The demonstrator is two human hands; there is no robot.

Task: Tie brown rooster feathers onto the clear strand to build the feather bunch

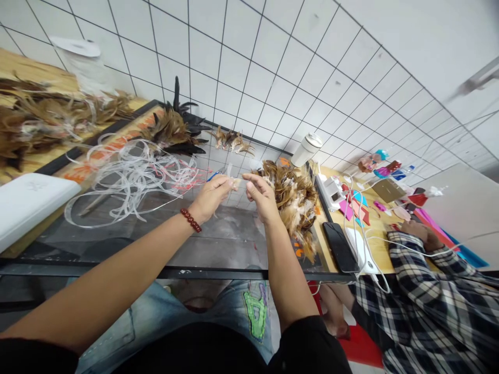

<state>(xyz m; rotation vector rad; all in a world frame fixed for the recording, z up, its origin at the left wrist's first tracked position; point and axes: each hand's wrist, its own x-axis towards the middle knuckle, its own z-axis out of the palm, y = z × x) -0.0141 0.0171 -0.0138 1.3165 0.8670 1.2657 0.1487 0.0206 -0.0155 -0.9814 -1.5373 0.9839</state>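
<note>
Above the dark glassy work surface (218,228), my left hand (212,196), with a beaded bracelet on its wrist, pinches a small clear strip (241,183). From the other side, my right hand (263,198) has thumb and forefinger closed at the strip's free end. Any finer piece between the fingertips is too small to make out. To the left lies a loose tangle of clear plastic ribbon (128,179) with some reddish strands. A heap of brown feathers (296,200) spreads just right of my right hand. Something blue (213,176) shows behind my left fingers, partly hidden.
Black and brown feathers (175,124) and a small feather row (232,141) lie farther back. Feather bundles (47,122), a ribbon spool (78,57) and a white box (33,202) are left. A white cup (307,149), a phone (340,246), cables and a co-worker's plaid sleeve (413,259) are right.
</note>
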